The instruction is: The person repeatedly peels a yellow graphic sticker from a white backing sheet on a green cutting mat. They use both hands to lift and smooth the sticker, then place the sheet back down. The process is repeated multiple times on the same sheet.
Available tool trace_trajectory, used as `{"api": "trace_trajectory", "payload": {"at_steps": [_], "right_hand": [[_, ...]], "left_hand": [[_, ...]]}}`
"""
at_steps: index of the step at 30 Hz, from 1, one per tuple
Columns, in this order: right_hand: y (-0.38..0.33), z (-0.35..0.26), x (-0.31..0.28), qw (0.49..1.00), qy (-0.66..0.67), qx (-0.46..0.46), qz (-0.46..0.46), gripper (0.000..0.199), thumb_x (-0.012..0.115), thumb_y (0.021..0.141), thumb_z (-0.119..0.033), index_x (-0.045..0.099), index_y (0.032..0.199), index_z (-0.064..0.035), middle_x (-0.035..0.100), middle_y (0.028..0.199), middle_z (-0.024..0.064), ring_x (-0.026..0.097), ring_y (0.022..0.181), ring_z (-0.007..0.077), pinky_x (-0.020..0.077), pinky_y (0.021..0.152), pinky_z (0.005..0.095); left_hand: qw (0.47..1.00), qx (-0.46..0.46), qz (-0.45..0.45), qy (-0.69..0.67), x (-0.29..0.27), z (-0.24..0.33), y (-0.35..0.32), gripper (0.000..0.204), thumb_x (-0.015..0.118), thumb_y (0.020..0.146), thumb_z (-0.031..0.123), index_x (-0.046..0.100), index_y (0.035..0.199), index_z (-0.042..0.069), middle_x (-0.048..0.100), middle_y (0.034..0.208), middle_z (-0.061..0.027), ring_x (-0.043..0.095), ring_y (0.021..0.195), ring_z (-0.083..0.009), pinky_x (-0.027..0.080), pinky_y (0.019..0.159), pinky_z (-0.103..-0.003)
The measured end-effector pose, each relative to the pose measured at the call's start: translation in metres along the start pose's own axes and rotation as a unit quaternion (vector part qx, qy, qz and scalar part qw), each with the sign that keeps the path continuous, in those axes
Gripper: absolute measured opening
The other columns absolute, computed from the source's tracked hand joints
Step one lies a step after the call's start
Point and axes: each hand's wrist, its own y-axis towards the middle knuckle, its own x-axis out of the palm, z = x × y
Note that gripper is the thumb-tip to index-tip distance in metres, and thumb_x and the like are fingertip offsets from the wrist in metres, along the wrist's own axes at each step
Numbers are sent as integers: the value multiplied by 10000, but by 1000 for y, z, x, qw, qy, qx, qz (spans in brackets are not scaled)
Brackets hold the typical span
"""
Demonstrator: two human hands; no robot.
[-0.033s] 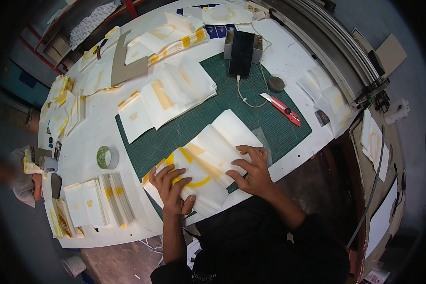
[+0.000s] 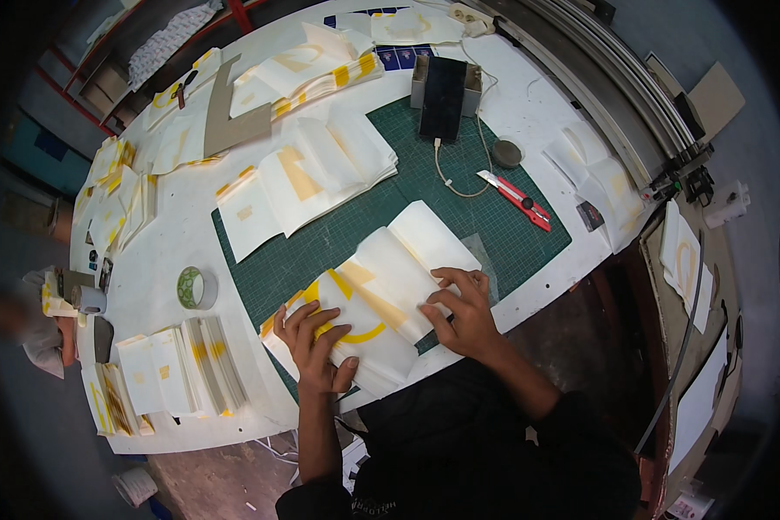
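Note:
A folded white paper sheet (image 2: 380, 286) with yellow print lies at a slant on the green cutting mat (image 2: 321, 241), near the table's front edge. Flat on its printed left part rests my left hand (image 2: 315, 340), fingers spread and thumb apart. My right hand (image 2: 466, 316) is at the sheet's right part, fingers bent, with the thumb and a fingertip close together on the paper. Whatever is under the fingertips stays hidden. A thin clear piece (image 2: 481, 260) shows beside the sheet's right end. Farther back, a stack of similar sheets (image 2: 308, 178) overlaps the mat.
A red utility knife (image 2: 517, 199) lies blade out on the mat's right side. Behind it are a round grey tin (image 2: 506, 153) and a cabled phone (image 2: 442, 97) on a stand. A tape roll (image 2: 197, 289) and paper stacks (image 2: 182, 368) stand left. A person (image 2: 48, 325) is at far left.
My right thumb has moved slightly up toward the bent fingers. My left hand and the sheet look unmoved.

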Motion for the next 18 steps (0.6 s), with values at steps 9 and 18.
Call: {"api": "trace_trajectory", "payload": {"at_steps": [9,18], "right_hand": [[8,-26,20,989,44,132,39,333,775,843,-60,636,1142,-10,676,928,87,644,829,245,430,861,398],[2,-90,0,978,194,-65,-30,297,828,775,-21,692,1037,-2,736,1001,103,689,969,277,461,867,427]], "left_hand": [[1000,-2,-4,-5,-1,-1,-2,455,597,889,507,752,920,81,720,1117,-136,572,1235,-371,187,1185,-623],[999,33,10,25,-1,1,-1,443,558,941,479,680,840,65,712,1250,-154,528,1333,-397,188,1194,-631]]}}
